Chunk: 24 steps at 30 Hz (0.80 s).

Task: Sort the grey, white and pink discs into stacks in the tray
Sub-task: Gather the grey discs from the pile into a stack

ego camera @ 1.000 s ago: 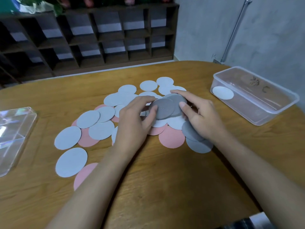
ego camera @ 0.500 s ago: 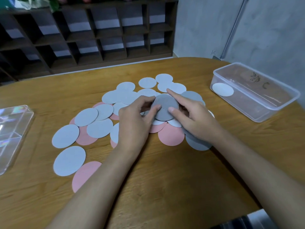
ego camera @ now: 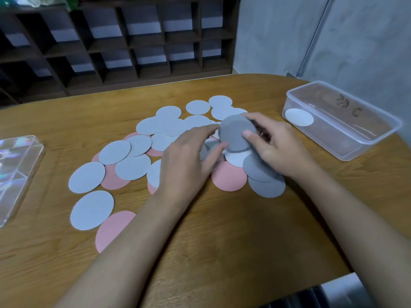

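Note:
Several white discs, pink discs and grey discs lie spread and overlapping on the wooden table. My right hand grips a small stack of grey discs, lifted and tilted above the pile, thumb on its face. My left hand touches the stack's left edge with its fingertips. The clear plastic tray stands at the right with one white disc inside its near end.
A clear lid or box lies at the table's left edge. A dark wooden shelf unit stands behind the table, and a grey wall with a pipe is at the back right.
The grey stack has risen off the pile and tilted up in my right hand, moving slightly right. My left hand stays at its left edge.

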Tool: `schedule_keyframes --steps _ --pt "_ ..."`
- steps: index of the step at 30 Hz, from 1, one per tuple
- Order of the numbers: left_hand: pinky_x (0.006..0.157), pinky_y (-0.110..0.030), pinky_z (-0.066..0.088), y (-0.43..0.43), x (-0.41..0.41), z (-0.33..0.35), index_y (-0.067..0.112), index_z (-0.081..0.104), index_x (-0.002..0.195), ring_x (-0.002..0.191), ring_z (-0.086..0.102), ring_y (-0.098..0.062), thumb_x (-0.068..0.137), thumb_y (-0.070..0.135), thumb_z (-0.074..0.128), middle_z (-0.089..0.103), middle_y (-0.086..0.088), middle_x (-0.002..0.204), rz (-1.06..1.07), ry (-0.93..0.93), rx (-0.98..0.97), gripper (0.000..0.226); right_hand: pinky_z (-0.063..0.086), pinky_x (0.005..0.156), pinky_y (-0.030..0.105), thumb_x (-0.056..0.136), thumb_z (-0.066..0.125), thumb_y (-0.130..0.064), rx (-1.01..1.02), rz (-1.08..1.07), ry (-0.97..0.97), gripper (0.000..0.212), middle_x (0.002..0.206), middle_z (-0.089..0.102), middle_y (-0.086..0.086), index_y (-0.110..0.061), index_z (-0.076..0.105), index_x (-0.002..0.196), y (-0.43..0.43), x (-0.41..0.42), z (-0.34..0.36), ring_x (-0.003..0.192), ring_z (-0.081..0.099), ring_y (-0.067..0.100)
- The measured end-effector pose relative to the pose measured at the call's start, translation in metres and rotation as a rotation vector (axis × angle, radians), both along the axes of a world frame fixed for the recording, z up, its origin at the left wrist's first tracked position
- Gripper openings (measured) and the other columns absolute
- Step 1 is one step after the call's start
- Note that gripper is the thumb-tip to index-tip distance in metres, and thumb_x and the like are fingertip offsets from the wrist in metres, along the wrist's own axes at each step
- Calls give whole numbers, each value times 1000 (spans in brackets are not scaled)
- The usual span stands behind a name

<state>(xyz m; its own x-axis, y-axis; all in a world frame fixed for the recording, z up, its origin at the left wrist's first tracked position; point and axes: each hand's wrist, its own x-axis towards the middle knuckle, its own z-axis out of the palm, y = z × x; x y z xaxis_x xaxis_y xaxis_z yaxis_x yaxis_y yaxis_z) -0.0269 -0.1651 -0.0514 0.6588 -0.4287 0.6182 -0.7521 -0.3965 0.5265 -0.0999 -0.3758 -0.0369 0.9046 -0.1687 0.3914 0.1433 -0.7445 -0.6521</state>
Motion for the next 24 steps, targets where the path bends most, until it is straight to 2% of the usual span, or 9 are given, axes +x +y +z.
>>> schedule_keyframes --steps 2,4,9,11,13,16,18,21,24 --pt "79 -41 58 -1 -3 0 17 75 113 100 70 -16 93 32 77 75 6 105 -89 3 37 25 53 81 43 102 58 -21 43 -33 -11 31 103 72 0 -30 61 132 -15 0 -1 90 64 24" --pt "85 -42 56 -3 -6 -3 17 76 112 106 68 -15 92 34 77 75 7 109 -239 48 114 26 53 86 50 102 57 -24 49 -58 -4 31 106 72 -4 -33 61 132 -27 -2 -2 94 64 25" --pt "118 -32 39 -11 -15 -6 21 67 137 142 50 -12 92 47 76 60 5 149 -474 46 339 53 53 83 51 99 57 -33 70 -98 4 31 98 71 4 -36 62 129 -40 -1 -9 86 63 26" --pt "121 -28 34 -13 -17 -5 22 61 144 148 42 -12 95 48 72 55 6 154 -504 39 397 57 54 81 48 98 57 -33 83 -94 9 31 97 71 3 -36 62 129 -40 -1 -9 84 62 24" --pt "118 -32 38 -14 -18 -6 23 61 144 146 46 -13 97 48 68 59 7 150 -506 -4 434 54 52 76 38 100 58 -26 85 -87 10 30 94 70 -2 -33 63 129 -39 -1 -10 78 58 18" --pt "101 -37 49 -14 -17 -7 19 69 133 126 62 -15 95 42 73 73 5 130 -486 -19 377 45 48 74 31 102 59 -19 88 -84 7 32 95 70 -7 -30 64 131 -37 -2 -9 75 54 11" --pt "90 -41 54 -13 -16 -5 19 72 125 114 68 -17 95 43 72 76 6 119 -461 -37 364 39 49 76 32 101 59 -18 97 -81 10 35 100 72 -10 -32 64 133 -34 -2 -8 76 55 11" --pt "80 -44 55 -13 -18 -4 18 75 113 102 70 -21 101 40 63 77 4 105 -450 -125 371 28 52 77 41 101 59 -18 117 -65 9 39 101 73 -13 -39 64 134 -30 -3 -6 78 58 20" --pt "76 -42 54 -13 -18 -4 19 74 115 94 68 -22 108 31 54 74 6 100 -413 -181 318 25 53 81 47 102 58 -20 158 -42 12 41 94 73 -10 -46 63 133 -29 -4 -5 77 61 24"
